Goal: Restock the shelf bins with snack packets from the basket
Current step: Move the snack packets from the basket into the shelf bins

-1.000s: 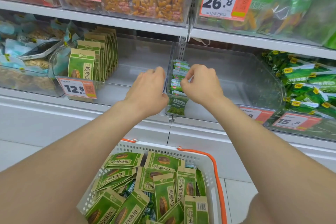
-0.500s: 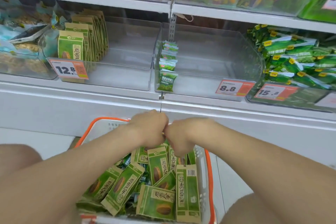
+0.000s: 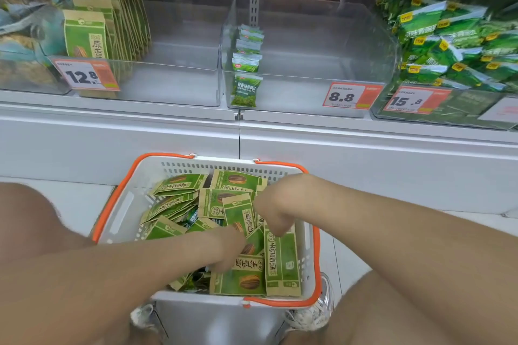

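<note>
Both hands are down in the basket (image 3: 196, 166) now; a second ago they were up at the row of small green packets (image 3: 246, 61) in the 8.8 bin (image 3: 308, 103), half a second ago knuckle to knuckle above the basket's far rim. The hands have come apart

Left hand (image 3: 228, 249) reaches in from the left, fingers buried among the sunflower seed packets (image 3: 241, 280) near the basket's front; cannot tell if it grips one. Right hand (image 3: 270, 209) sits higher, over the right-centre of the pile, fingers curled downward and touching packets, blurred; cannot tell if it pinches the tilted packet (image 3: 239, 216) just beside it

Seed packets lie loose and overlapping in the basket, mostly flat, a few propped up. Basket is white with an orange handle (image 3: 316, 260), on the floor between the person's knees, shoes (image 3: 311, 314) showing under its front edge

The view has tipped down: the 26.8 tag and the top shelf's goods are gone from view, and the whole basket shows

Shelf unchanged: the 12.8 bin (image 3: 168, 98) holds an upright row of the same seed packets (image 3: 87, 33) at its left side. The 8.8 bin has only the small green row along its left wall. The 15.8 bin (image 3: 448, 117) is piled with green bags (image 3: 437, 36)
</note>
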`<state>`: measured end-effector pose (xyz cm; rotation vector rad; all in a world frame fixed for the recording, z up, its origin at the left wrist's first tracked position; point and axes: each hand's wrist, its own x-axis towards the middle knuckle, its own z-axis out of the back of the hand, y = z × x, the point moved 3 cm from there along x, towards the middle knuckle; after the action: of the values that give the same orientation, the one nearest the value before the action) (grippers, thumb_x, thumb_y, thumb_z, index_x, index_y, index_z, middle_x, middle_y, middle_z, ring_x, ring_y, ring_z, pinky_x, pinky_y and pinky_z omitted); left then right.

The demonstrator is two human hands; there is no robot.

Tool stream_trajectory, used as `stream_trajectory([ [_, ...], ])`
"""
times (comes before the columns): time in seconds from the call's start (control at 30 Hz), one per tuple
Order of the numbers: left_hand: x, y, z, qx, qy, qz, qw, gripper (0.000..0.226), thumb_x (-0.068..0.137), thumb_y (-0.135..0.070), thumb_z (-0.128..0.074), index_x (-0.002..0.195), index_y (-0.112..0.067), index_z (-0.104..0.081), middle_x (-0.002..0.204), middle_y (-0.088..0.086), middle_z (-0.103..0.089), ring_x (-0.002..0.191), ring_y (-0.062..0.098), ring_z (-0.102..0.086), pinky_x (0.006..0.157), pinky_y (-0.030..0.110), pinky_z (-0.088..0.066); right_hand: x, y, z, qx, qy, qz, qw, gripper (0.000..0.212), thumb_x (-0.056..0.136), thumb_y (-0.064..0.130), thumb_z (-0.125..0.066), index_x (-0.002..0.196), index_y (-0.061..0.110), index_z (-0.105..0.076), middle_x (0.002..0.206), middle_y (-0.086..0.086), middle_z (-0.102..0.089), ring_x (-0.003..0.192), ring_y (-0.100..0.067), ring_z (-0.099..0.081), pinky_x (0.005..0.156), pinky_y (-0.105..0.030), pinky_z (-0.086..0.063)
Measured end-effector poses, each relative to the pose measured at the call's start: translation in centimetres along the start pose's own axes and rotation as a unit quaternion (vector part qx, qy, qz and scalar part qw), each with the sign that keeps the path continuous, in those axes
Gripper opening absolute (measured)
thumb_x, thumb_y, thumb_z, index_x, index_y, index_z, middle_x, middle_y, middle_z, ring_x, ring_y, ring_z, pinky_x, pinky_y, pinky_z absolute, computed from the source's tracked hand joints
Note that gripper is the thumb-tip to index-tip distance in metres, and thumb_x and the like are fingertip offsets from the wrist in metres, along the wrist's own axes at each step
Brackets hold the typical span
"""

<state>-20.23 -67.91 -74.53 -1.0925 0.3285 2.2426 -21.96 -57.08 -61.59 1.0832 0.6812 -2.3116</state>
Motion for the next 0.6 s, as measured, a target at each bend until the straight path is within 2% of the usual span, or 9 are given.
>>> stream_trajectory([
  [0.13, 0.3, 1.0, 0.9, -0.048, -0.029, 0.023, 0.998, 0.021, 0.093, -0.001, -0.072, 0.113, -0.001, -0.066, 0.102, 0.01, -0.069, 0.094, 0.025, -0.071, 0.074, 0.029, -0.057, 0.2, -0.6, 0.6, -0.002, -0.007, 0.0, 1.0, 0.016, 0.101, 0.023, -0.058, 0.089, 0.015, -0.053, 0.084, 0.001, -0.052, 0.068, -0.017, -0.052, 0.086, -0.042, -0.06],
  [0.17, 0.4, 1.4, 1.4, -0.07, -0.034, 0.029, 0.997, 0.02, 0.093, -0.003, -0.073, 0.113, -0.002, -0.068, 0.101, 0.007, -0.07, 0.093, 0.023, -0.072, 0.078, 0.03, -0.06, 0.2, -0.7, 0.8, -0.001, -0.005, 0.001, 1.0, 0.015, 0.101, 0.023, -0.058, 0.089, 0.015, -0.055, 0.084, 0.001, -0.053, 0.069, -0.017, -0.053, 0.086, -0.042, -0.06],
  [0.23, 0.2, 2.2, 2.5, -0.135, -0.048, 0.037, 0.989, 0.02, 0.095, -0.003, -0.07, 0.114, -0.005, -0.074, 0.116, 0.003, -0.073, 0.099, 0.02, -0.073, 0.085, 0.033, -0.063, 0.2, -1.0, 1.2, 0.004, -0.012, 0.002, 1.0, 0.01, 0.101, 0.024, -0.058, 0.096, 0.015, -0.06, 0.086, 0.0, -0.056, 0.072, -0.019, -0.056, 0.085, -0.042, -0.061],
  [0.3, -0.7, 3.0, 4.3, -0.193, -0.082, 0.04, 0.977, 0.024, 0.096, -0.001, -0.066, 0.118, -0.005, -0.076, 0.123, 0.001, -0.073, 0.099, 0.019, -0.073, 0.084, 0.033, -0.064, 0.3, -1.4, 1.5, 0.011, -0.015, -0.003, 1.0, 0.017, 0.1, 0.025, -0.059, 0.086, 0.016, -0.058, 0.083, 0.001, -0.056, 0.074, -0.021, -0.057, 0.084, -0.042, -0.06],
  [0.33, -1.4, 3.3, 5.4, -0.211, -0.103, 0.039, 0.971, 0.024, 0.097, -0.002, -0.065, 0.118, -0.007, -0.077, 0.118, -0.001, -0.074, 0.094, 0.016, -0.071, 0.081, 0.03, -0.063, 0.5, -1.5, 1.7, 0.015, -0.019, -0.003, 1.0, 0.022, 0.099, 0.026, -0.061, 0.08, 0.016, -0.056, 0.082, 0.001, -0.056, 0.074, -0.022, -0.057, 0.083, -0.042, -0.06],
  [0.4, -3.1, 4.4, 7.6, -0.242, -0.14, 0.028, 0.96, 0.019, 0.1, -0.01, -0.067, 0.115, -0.014, -0.077, 0.095, -0.007, -0.07, 0.08, 0.009, -0.065, 0.07, 0.023, -0.057, 0.6, -1.8, 2.2, 0.031, -0.031, -0.003, 0.999, 0.028, 0.099, 0.03, -0.065, 0.076, 0.016, -0.055, 0.081, 0.0, -0.059, 0.075, -0.023, -0.059, 0.078, -0.04, -0.058],
  [0.5, -5.9, 6.5, 10.5, -0.286, -0.183, -0.002, 0.941, 0.015, 0.099, -0.021, -0.069, 0.109, -0.025, -0.079, 0.09, -0.008, -0.069, 0.079, 0.011, -0.066, 0.075, 0.03, -0.057, 0.6, -2.0, 3.4, 0.094, -0.061, 0.027, 0.993, 0.029, 0.097, 0.04, -0.07, 0.088, 0.013, -0.063, 0.08, 0.004, -0.056, 0.076, -0.02, -0.059, 0.07, -0.036, -0.053],
  [0.57, -7.4, 8.1, 11.9, -0.318, -0.21, -0.016, 0.924, 0.016, 0.099, -0.019, -0.068, 0.106, -0.024, -0.082, 0.076, -0.016, -0.066, 0.067, 0.003, -0.06, 0.064, 0.021, -0.051, 0.7, -2.2, 4.4, 0.162, -0.09, 0.052, 0.981, 0.038, 0.095, 0.046, -0.071, 0.107, 0.01, -0.066, 0.083, 0.007, -0.058, 0.083, -0.021, -0.061, 0.074, -0.036, -0.053],
  [0.6, -8.0, 8.8, 12.4, -0.335, -0.225, -0.013, 0.915, 0.015, 0.099, -0.019, -0.069, 0.104, -0.023, -0.082, 0.069, -0.019, -0.063, 0.06, -0.002, -0.056, 0.056, 0.017, -0.045, 1.0, -2.4, 4.8, 0.207, -0.108, 0.059, 0.971, 0.039, 0.094, 0.046, -0.072, 0.108, 0.01, -0.066, 0.087, 0.004, -0.064, 0.086, -0.024, -0.065, 0.077, -0.038, -0.056],
])
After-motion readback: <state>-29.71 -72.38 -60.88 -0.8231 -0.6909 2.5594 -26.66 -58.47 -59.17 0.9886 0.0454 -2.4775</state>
